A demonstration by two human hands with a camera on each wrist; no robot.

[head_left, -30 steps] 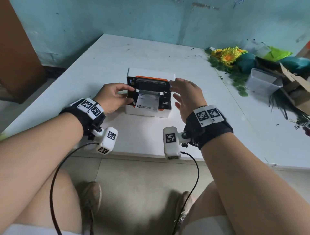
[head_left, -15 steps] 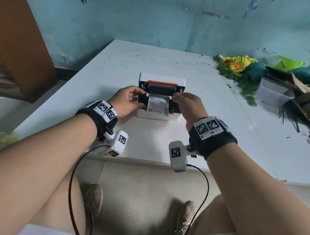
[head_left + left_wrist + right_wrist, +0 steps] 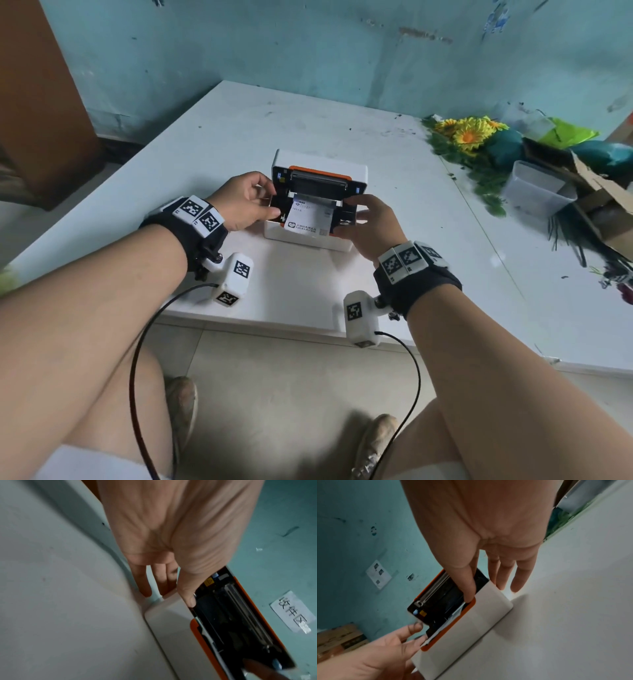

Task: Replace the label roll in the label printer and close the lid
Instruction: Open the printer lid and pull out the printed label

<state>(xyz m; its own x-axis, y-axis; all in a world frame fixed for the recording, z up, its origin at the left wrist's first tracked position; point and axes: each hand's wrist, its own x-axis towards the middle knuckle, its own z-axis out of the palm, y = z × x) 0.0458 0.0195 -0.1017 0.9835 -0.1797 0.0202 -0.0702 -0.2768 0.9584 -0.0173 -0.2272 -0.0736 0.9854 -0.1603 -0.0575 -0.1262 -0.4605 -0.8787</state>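
The white label printer (image 3: 305,240) with orange trim sits on the white table (image 3: 205,144), its lid (image 3: 318,162) standing open at the back. A printed label strip (image 3: 308,221) runs forward out of the black paper bay. My left hand (image 3: 265,202) holds the printer's left wall, thumb (image 3: 187,596) on the inner edge and fingers down the outside. My right hand (image 3: 352,219) holds the right wall the same way, thumb (image 3: 468,588) on the orange rim of the printer (image 3: 471,626). The roll itself is hidden.
Yellow artificial flowers (image 3: 469,133), a clear plastic tub (image 3: 534,192) and a torn cardboard box (image 3: 603,205) crowd the table's right side. The table's near edge (image 3: 274,322) runs just behind my wrists. A teal wall stands behind the table.
My right hand came off the lid's right edge and settled on the printer's right wall. The left hand shifted slightly along the left wall. The head view tilted and moved.
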